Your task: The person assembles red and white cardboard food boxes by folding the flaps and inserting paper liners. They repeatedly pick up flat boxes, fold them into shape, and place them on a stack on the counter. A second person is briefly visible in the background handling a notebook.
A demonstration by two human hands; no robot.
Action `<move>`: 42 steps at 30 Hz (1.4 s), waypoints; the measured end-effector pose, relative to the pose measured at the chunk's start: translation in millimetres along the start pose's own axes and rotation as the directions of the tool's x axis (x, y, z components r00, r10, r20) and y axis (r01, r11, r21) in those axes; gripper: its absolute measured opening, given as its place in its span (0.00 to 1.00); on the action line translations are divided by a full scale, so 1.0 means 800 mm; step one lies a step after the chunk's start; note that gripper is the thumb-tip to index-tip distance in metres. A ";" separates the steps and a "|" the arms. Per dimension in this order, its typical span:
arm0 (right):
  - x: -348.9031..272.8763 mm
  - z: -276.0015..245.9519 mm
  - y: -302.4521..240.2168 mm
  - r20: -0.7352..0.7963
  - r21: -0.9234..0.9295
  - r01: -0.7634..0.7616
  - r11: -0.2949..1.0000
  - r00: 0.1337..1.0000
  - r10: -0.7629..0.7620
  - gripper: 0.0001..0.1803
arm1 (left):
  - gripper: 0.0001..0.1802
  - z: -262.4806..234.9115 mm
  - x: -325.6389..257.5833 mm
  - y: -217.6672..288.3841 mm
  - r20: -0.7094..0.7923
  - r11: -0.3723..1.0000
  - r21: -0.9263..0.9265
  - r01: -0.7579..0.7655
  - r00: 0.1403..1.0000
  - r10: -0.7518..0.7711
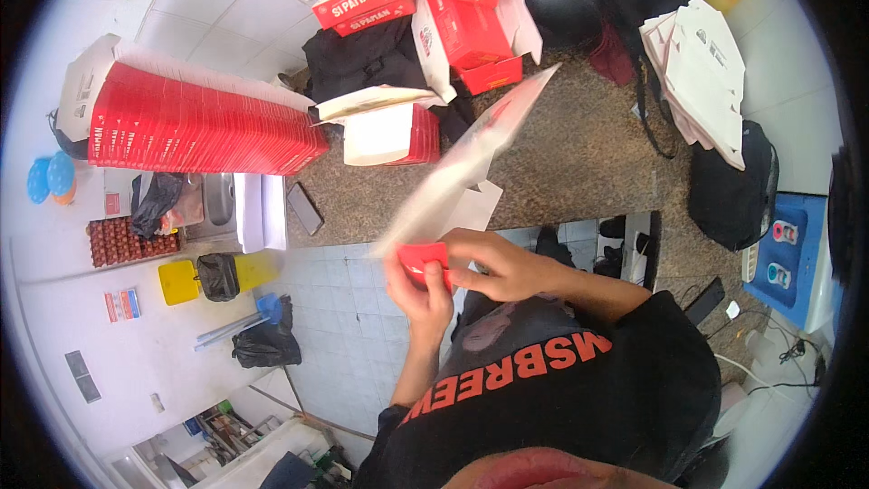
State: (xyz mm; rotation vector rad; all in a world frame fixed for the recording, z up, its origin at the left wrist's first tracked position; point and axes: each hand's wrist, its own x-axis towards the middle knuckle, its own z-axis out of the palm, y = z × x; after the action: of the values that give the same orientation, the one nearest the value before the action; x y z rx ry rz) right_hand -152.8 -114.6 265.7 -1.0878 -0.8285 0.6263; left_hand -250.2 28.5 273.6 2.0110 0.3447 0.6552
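Note:
A flat red-and-white cardboard box blank (466, 163) is held up in front of my body, tilted and smeared by motion. My left hand (421, 299) is closed on its near end, the thumb pressed over a small red flap (422, 261). On the right side of that flap, my right hand (507, 267) is closed on the same blank, thumb and fingers near the fold. A white side flap (475, 206) sticks out beyond my right hand. Beyond the blank, a small stack of red folded boxes (424, 136) stands on the granite counter (579, 145).
A long row of red boxes (199, 118) fills the counter's left. More red boxes (471, 32) lie at the back by a black helmet (557, 4). White blanks (697, 72) are stacked at right, near a black bag (733, 186). A phone (305, 208) lies near the edge.

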 end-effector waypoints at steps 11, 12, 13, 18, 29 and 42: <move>-0.068 0.083 0.141 -0.058 -0.542 -0.192 0.818 0.980 0.192 0.18 | 0.40 -0.094 -0.174 -0.176 0.151 0.966 0.258 0.027 0.986 -0.068; -0.082 0.093 0.163 -0.038 -0.519 -0.201 0.831 0.976 0.213 0.18 | 0.40 -0.096 -0.204 -0.188 0.111 0.962 0.210 0.173 0.974 -0.199; -0.097 0.106 0.188 0.000 -0.492 -0.203 0.847 0.972 0.233 0.18 | 0.40 -0.096 -0.237 -0.196 0.066 0.939 0.155 0.308 0.945 -0.321; -0.173 0.177 0.317 0.190 -0.340 -0.221 0.914 0.936 0.297 0.18 | 0.38 -0.053 -0.262 -0.221 -0.199 0.321 -0.850 0.418 0.309 -0.930; -0.182 0.158 0.239 0.651 -0.434 0.027 0.901 0.700 0.292 0.34 | 0.43 -0.064 -0.410 -0.275 0.011 0.575 -0.650 0.496 0.763 -0.646; -0.336 0.164 0.175 0.690 -0.668 0.410 0.621 0.655 0.309 0.10 | 0.45 -0.122 -0.472 -0.357 0.671 0.819 -0.013 0.574 0.612 -0.418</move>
State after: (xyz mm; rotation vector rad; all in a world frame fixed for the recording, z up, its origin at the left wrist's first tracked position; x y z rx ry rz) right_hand -417.2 -210.4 92.8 -1.6080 -2.0502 0.6785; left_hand -607.8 56.0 -50.4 1.6658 0.3669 -0.3625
